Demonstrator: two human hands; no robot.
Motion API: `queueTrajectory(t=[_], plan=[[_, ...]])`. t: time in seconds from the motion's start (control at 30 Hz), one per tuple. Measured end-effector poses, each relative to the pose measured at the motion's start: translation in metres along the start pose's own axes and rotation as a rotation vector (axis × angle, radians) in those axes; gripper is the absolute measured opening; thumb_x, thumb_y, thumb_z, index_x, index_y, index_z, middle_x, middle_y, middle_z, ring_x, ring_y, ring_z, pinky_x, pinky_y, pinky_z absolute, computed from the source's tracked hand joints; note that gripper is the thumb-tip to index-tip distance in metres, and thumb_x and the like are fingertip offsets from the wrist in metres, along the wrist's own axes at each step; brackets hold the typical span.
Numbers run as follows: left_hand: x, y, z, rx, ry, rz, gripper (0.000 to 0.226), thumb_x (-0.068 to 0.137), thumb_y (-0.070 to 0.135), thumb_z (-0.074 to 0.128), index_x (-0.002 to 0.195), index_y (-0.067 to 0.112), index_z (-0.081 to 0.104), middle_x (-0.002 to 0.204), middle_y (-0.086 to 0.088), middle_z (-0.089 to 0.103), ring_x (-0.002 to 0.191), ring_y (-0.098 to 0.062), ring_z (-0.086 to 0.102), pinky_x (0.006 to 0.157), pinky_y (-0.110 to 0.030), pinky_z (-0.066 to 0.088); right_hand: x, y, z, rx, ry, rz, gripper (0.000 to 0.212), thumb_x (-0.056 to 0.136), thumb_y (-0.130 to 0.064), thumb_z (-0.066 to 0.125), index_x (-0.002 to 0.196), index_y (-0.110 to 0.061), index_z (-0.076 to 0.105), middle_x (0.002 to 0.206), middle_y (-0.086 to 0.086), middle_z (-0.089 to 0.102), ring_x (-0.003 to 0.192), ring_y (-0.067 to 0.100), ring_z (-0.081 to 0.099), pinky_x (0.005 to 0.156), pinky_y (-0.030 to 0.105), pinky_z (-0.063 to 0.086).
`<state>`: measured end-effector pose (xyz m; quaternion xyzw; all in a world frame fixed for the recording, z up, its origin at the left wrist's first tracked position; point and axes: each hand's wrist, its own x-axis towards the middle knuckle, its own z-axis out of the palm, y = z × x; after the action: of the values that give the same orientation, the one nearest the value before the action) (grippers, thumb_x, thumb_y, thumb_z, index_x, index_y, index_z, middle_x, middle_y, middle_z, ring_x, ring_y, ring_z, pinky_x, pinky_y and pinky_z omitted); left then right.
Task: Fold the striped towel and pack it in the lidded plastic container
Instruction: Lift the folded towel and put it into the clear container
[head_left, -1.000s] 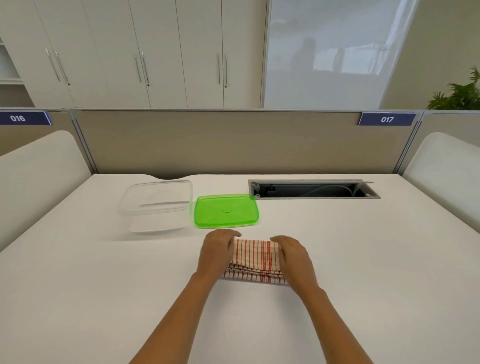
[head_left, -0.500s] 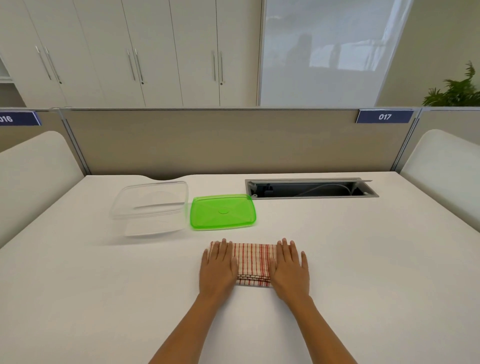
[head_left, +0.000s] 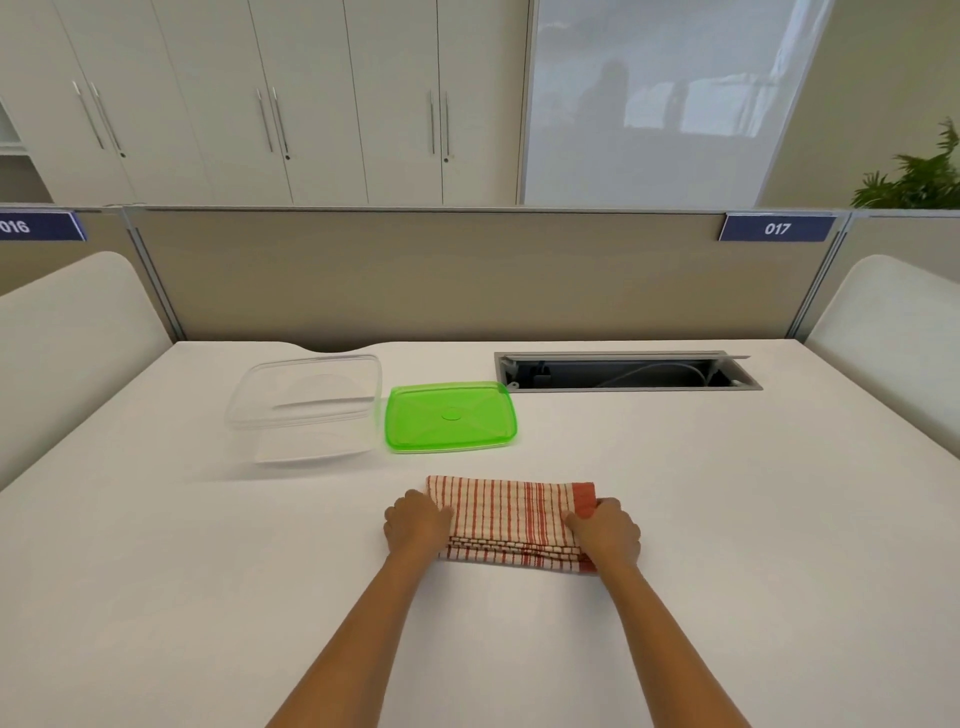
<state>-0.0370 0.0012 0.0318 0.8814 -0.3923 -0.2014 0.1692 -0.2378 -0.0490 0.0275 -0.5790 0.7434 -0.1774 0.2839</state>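
Note:
The red-and-white striped towel (head_left: 511, 517) lies folded into a thick rectangle on the white table (head_left: 182, 571), in front of me. My left hand (head_left: 415, 525) grips its left end with curled fingers. My right hand (head_left: 605, 532) grips its right end the same way. The clear plastic container (head_left: 306, 405) stands open at the back left. Its green lid (head_left: 451, 415) lies flat on the table just right of it, behind the towel.
An open cable tray slot (head_left: 623, 371) is set into the table at the back right. A beige partition (head_left: 467, 275) closes off the far edge. White curved side panels (head_left: 67, 332) stand at both sides of the desk.
My hands were pressing flat on the towel's top; they have moved apart to its two ends and curled around them. The towel looks wider between them.

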Motion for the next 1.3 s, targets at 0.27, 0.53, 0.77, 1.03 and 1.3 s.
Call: queueTrajectory(t=[0.27, 0.53, 0.77, 1.03, 1.3], plan=[[0.009, -0.008, -0.02, -0.546, -0.166, 0.018, 0.041, 0.083, 0.029, 0.063, 0.114, 0.002, 0.055, 0.117, -0.016, 0.064, 0.107, -0.032, 0.06, 0.091, -0.038, 0.05, -0.002, -0.006, -0.014, 0.489, -0.088, -0.129, 0.027, 0.089, -0.022, 0.053, 0.114, -0.012, 0.049, 0.105, 0.01, 0.061, 0.093, 0.026, 0.059, 0.083, 0.038, 0.051], [0.021, -0.006, -0.059, -0.564, 0.02, 0.017, 0.04, 0.094, 0.026, 0.046, 0.121, -0.002, 0.042, 0.124, -0.022, 0.054, 0.102, -0.033, 0.055, 0.076, -0.033, 0.044, -0.003, -0.052, -0.008, 0.51, -0.173, -0.171, 0.035, 0.09, -0.029, 0.052, 0.121, -0.013, 0.048, 0.106, 0.009, 0.06, 0.094, 0.027, 0.06, 0.075, 0.037, 0.054], [0.067, -0.024, -0.125, -0.653, 0.109, -0.068, 0.041, 0.095, 0.026, 0.043, 0.126, 0.0, 0.05, 0.126, -0.018, 0.058, 0.114, -0.033, 0.055, 0.085, -0.036, 0.046, 0.005, -0.141, -0.013, 0.573, -0.492, -0.162, 0.025, 0.099, -0.024, 0.034, 0.085, -0.02, 0.056, 0.082, 0.0, 0.064, 0.074, 0.012, 0.061, 0.066, 0.025, 0.053], [0.118, -0.044, -0.194, -0.689, 0.251, -0.12, 0.038, 0.098, 0.014, 0.034, 0.13, 0.002, 0.049, 0.134, -0.018, 0.053, 0.123, -0.034, 0.049, 0.098, -0.039, 0.041, 0.009, -0.244, 0.015, 0.547, -0.562, -0.328, 0.033, 0.089, -0.013, 0.038, 0.113, -0.004, 0.06, 0.104, 0.012, 0.067, 0.086, 0.022, 0.064, 0.087, 0.041, 0.055], [0.155, -0.057, -0.199, -0.593, 0.336, -0.159, 0.037, 0.099, 0.02, 0.033, 0.128, 0.006, 0.052, 0.131, -0.017, 0.055, 0.119, -0.033, 0.053, 0.087, -0.036, 0.044, 0.011, -0.309, 0.065, 0.375, -0.428, -0.444, 0.033, 0.086, -0.01, 0.043, 0.117, -0.002, 0.052, 0.119, 0.018, 0.06, 0.109, 0.034, 0.057, 0.092, 0.041, 0.048]])
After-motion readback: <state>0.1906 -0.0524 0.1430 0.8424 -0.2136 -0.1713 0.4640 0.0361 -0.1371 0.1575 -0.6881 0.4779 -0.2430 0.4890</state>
